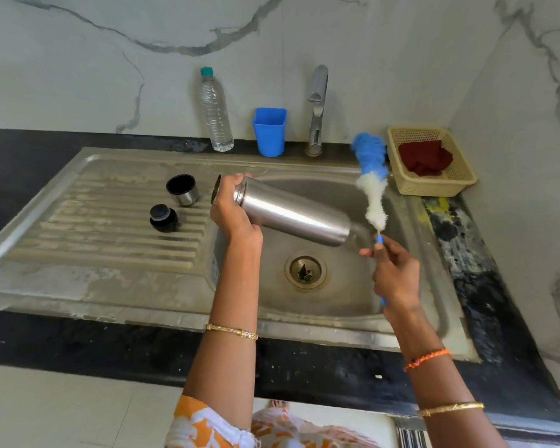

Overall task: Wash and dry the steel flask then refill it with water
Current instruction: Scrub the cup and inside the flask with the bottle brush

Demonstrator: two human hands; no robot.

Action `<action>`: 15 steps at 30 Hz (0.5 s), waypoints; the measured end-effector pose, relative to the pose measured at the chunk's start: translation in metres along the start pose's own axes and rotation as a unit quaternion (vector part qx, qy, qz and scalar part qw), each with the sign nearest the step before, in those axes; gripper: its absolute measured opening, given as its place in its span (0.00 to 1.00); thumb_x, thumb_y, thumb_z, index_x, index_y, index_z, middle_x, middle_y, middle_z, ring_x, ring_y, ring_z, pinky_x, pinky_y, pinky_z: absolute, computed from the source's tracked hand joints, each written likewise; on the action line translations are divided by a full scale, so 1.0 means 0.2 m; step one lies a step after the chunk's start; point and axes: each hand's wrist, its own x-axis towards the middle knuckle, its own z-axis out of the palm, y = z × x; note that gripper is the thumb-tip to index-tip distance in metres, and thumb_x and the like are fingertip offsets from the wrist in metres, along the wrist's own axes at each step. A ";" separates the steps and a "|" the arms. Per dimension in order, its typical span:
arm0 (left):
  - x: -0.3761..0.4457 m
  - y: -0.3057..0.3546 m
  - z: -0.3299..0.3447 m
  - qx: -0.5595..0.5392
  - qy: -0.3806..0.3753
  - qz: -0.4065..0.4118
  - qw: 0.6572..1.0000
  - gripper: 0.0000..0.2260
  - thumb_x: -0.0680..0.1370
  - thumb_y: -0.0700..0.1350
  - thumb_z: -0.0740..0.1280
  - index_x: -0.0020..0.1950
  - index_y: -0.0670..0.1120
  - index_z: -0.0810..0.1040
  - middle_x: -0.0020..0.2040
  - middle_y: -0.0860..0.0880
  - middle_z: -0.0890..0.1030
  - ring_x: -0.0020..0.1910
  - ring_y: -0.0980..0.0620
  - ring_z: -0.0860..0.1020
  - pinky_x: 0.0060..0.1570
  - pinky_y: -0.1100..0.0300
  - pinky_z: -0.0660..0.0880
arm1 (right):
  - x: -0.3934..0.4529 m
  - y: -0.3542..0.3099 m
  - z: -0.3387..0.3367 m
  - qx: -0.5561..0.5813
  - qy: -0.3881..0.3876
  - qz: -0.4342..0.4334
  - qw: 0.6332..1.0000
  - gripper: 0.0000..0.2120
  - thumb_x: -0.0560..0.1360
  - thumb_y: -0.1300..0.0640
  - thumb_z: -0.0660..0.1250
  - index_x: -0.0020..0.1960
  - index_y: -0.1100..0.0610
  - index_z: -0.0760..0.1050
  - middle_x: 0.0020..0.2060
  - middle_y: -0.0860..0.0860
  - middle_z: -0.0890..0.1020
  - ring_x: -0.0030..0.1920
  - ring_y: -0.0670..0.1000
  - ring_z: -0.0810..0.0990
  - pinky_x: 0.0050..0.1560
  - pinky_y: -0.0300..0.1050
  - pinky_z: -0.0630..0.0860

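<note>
Centre frame, over the sink [337, 305] — left hand [232, 208], fingers curled round the neck, holds the steel flask [293, 215] tilted, mouth leftward. Right hand [393, 276] pinches the bottle brush [370, 179] handle — bristles up, beside the flask's base.

A home kitchen: a stainless steel sink [175, 286] with ribbed drainboard fills the frame's middle, set in a dark countertop [46, 163], chrome tap [317, 105] against marble-patterned wall tiles [78, 59] above.

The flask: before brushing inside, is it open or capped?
Open: the steel flask has a bare mouth; its cup and stopper sit on the drainboard.
</note>
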 end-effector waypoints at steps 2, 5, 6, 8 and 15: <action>0.03 -0.02 -0.01 0.017 -0.008 0.020 1.000 0.04 0.63 0.44 0.69 0.35 0.45 0.81 0.41 0.42 0.81 0.40 0.47 0.79 0.37 0.57 0.76 | -0.04 -0.01 0.05 -0.084 0.006 -0.023 0.996 0.13 0.80 0.56 0.61 0.63 0.55 0.76 0.35 0.45 0.83 0.24 0.39 0.70 0.29 0.37 0.67; 0.02 -0.08 0.00 0.047 -0.010 0.030 0.998 0.09 0.61 0.44 0.70 0.39 0.43 0.80 0.40 0.45 0.81 0.38 0.51 0.80 0.32 0.61 0.75 | -0.20 -0.06 0.22 -0.174 -0.045 -0.078 0.981 0.14 0.79 0.59 0.61 0.63 0.52 0.77 0.39 0.49 0.83 0.35 0.44 0.80 0.39 0.38 0.75; 0.02 -0.11 0.00 0.057 -0.004 0.040 0.998 0.10 0.61 0.43 0.71 0.40 0.42 0.80 0.39 0.46 0.81 0.38 0.51 0.80 0.34 0.60 0.76 | -0.26 -0.09 0.28 -0.175 -0.060 -0.102 0.977 0.16 0.79 0.60 0.61 0.64 0.51 0.76 0.40 0.50 0.84 0.38 0.47 0.81 0.44 0.39 0.75; 0.01 -0.15 0.00 0.071 0.011 0.058 0.996 0.08 0.63 0.41 0.74 0.41 0.44 0.80 0.39 0.48 0.82 0.41 0.49 0.80 0.42 0.53 0.78 | -0.36 -0.14 0.39 -0.159 -0.085 -0.164 0.970 0.18 0.78 0.62 0.60 0.66 0.52 0.75 0.37 0.49 0.82 0.37 0.45 0.78 0.44 0.35 0.73; 0.06 -0.17 -0.02 0.064 -0.007 0.123 0.990 0.06 0.74 0.37 0.71 0.41 0.47 0.77 0.39 0.49 0.80 0.41 0.52 0.79 0.43 0.59 0.76 | -0.33 -0.10 0.42 -0.242 -0.037 -0.228 0.942 0.20 0.78 0.60 0.59 0.69 0.49 0.71 0.47 0.53 0.83 0.46 0.56 0.81 0.46 0.48 0.75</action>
